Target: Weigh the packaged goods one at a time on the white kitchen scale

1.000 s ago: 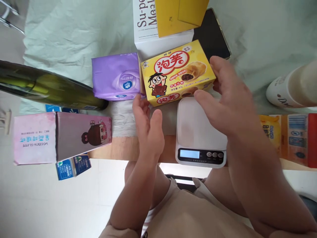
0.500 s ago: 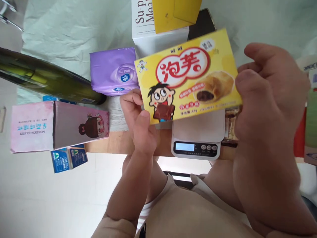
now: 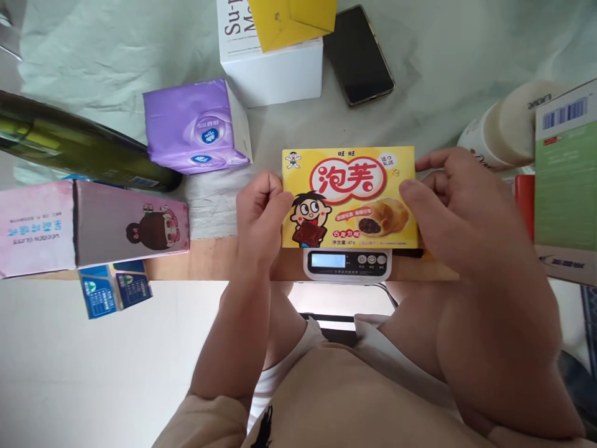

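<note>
A yellow snack box (image 3: 349, 198) with a cartoon child and a pastry picture lies level over the white kitchen scale (image 3: 347, 264), covering its platform; only the scale's display and buttons show below it. My left hand (image 3: 259, 211) grips the box's left end. My right hand (image 3: 454, 211) grips its right end. I cannot tell whether the box rests on the scale or hovers just above it.
A purple tissue pack (image 3: 193, 127), a green glass bottle (image 3: 79, 149) and a pink-and-grey carton (image 3: 88, 227) lie to the left. A white box (image 3: 273, 71), a yellow box (image 3: 291, 22) and a phone (image 3: 359, 56) lie behind. A cream bottle (image 3: 506, 127) and a green carton (image 3: 566, 174) stand at the right.
The yellow box came up off the table in both hands, tilted, and now sits level and lower over the scale. The view has shifted, so the surrounding things appear further left.
</note>
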`<state>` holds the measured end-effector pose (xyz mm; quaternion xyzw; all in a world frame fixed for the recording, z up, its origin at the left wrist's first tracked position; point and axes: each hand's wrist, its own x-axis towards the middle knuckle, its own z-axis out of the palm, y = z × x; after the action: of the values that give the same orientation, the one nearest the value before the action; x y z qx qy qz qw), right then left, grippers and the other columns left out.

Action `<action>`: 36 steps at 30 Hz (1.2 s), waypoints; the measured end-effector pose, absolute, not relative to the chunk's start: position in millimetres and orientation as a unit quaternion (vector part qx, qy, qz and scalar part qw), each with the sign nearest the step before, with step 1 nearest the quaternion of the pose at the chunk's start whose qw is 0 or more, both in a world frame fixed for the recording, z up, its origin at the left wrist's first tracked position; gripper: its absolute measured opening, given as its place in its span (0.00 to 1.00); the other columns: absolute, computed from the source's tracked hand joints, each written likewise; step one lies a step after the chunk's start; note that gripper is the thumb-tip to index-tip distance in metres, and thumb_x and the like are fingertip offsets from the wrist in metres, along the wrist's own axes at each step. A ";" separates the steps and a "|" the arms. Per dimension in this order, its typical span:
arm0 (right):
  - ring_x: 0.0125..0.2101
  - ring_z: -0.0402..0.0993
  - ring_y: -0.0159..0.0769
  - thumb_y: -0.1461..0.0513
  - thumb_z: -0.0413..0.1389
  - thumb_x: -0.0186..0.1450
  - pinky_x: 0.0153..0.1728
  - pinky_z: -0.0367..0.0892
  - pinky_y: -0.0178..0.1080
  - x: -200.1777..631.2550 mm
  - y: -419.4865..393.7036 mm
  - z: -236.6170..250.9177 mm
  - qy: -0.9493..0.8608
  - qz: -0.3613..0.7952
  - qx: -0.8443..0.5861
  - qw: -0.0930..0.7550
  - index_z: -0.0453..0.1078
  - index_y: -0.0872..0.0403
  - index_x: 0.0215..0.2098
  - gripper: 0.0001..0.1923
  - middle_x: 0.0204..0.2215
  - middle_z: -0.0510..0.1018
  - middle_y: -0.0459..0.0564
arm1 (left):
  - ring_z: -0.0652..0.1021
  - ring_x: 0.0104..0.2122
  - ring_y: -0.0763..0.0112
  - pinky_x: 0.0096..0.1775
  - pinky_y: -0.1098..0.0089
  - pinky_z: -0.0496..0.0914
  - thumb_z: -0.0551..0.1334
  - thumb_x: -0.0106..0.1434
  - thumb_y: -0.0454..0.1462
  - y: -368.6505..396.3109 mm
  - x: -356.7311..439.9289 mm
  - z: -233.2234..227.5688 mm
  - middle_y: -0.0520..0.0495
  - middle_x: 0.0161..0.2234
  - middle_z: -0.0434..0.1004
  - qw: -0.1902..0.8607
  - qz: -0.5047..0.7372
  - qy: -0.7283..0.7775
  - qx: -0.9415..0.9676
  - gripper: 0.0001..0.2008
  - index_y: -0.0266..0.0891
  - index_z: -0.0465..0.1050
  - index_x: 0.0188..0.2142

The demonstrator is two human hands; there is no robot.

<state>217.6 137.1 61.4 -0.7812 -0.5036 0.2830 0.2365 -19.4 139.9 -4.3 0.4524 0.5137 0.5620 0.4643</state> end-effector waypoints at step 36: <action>0.23 0.71 0.30 0.61 0.59 0.63 0.26 0.60 0.38 233.8 123.4 29.8 -0.568 0.203 -0.614 0.509 0.79 0.51 0.38 0.07 0.24 0.76 0.42 | 0.54 0.21 0.74 0.28 0.61 0.46 0.59 0.65 0.29 155.1 -14.3 -5.3 0.53 0.21 0.53 0.342 0.706 0.500 0.367 0.14 0.43 0.62 0.24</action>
<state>233.8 123.4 29.8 -0.6142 -0.5675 0.2033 0.5092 -14.3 155.1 -5.3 0.3667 0.5001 0.7060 0.3421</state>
